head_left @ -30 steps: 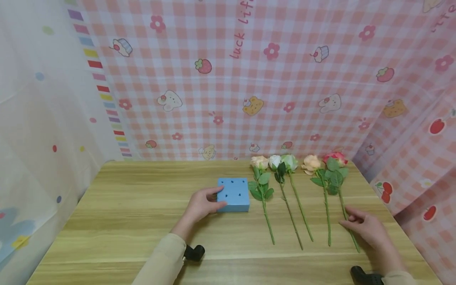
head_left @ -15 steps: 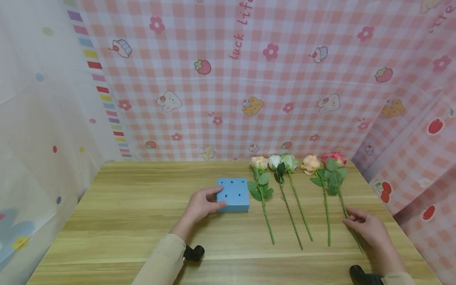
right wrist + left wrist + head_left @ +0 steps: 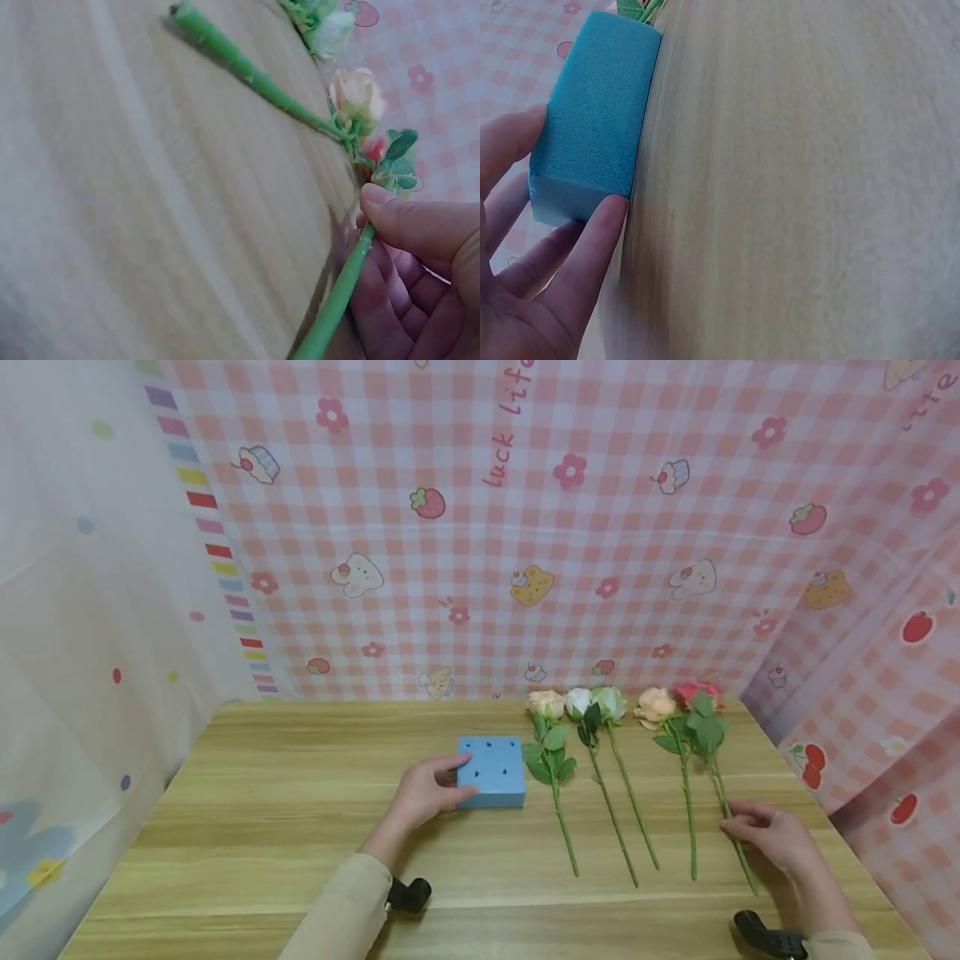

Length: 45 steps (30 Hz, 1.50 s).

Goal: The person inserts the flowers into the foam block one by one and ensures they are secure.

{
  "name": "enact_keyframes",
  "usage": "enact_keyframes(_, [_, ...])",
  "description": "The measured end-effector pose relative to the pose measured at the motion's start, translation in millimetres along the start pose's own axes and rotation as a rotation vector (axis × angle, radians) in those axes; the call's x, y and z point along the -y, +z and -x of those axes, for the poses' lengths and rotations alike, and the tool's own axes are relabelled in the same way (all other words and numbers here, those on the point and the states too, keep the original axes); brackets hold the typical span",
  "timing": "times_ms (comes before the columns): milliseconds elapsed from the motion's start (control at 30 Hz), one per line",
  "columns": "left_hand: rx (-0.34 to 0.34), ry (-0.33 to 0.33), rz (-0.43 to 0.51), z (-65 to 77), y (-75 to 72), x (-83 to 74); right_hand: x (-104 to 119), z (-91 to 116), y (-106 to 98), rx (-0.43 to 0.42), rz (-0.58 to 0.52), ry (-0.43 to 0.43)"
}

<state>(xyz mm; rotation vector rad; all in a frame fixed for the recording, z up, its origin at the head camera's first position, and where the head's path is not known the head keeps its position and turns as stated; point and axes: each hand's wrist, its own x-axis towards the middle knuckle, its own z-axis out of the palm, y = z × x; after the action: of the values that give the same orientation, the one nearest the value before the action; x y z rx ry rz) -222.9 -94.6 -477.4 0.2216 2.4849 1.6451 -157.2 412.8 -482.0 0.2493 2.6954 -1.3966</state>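
Note:
My left hand [image 3: 423, 789] holds the left side of a blue foam block [image 3: 491, 772], thumb and fingers spread round its near and far corners. Several small dark holes mark the block's top. In the left wrist view, fingertips touch the block's [image 3: 596, 105] end and lower edge. At the far right, my right hand [image 3: 772, 839] pinches the green stem of a red-pink rose [image 3: 701, 695]. The right wrist view shows that stem [image 3: 337, 300] between thumb and fingers, slightly off the wood, its leaves [image 3: 397, 157] beyond the thumb.
Left of the held flower lie a peach rose [image 3: 656, 703], a green-white rose [image 3: 609, 702], a white rose [image 3: 578, 700] and a cream rose [image 3: 546, 703], stems toward me. A checked cloth [image 3: 450, 543] hangs behind the wooden table [image 3: 300, 793].
My right hand has shifted slightly right and now pinches the rose stem. The red-pink bloom and its leaves have turned a little. My left hand and the foam block stay put.

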Motion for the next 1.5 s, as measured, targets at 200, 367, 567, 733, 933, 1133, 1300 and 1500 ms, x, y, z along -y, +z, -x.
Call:
enact_keyframes(200, [-0.003, -0.001, 0.008, 0.2, 0.6, -0.4, 6, 1, 2, 0.023, -0.107, -0.003])
enact_keyframes(367, [-0.002, 0.006, 0.007, 0.0, 0.8, 0.3, 21, 1, 7, 0.013, -0.092, -0.034])
enact_keyframes(567, [-0.007, 0.008, -0.011, -0.9, 1.3, 1.4, 36, -3, 21, -0.024, -0.092, -0.106])
enact_keyframes(733, [-0.007, 0.009, -0.012, -0.9, 1.3, 1.8, 49, -7, 35, -0.05, -0.115, -0.18])
enact_keyframes(933, [0.007, -0.001, -0.001, -1.2, 0.8, 2.9, 71, -10, 49, -0.048, -0.14, -0.252])
enact_keyframes(1133, [0.015, 0.0, 0.011, -0.7, 0.8, 2.2, 93, -14, 66, -0.022, -0.112, -0.351])
enact_keyframes(1300, [0.016, 0.0, 0.036, 1.0, 0.8, -0.6, 108, -18, 81, 0.047, -0.157, -0.345])
enact_keyframes(1500, [0.016, -0.002, 0.046, 1.8, 0.6, -0.7, 123, -23, 101, 0.076, -0.182, -0.388])
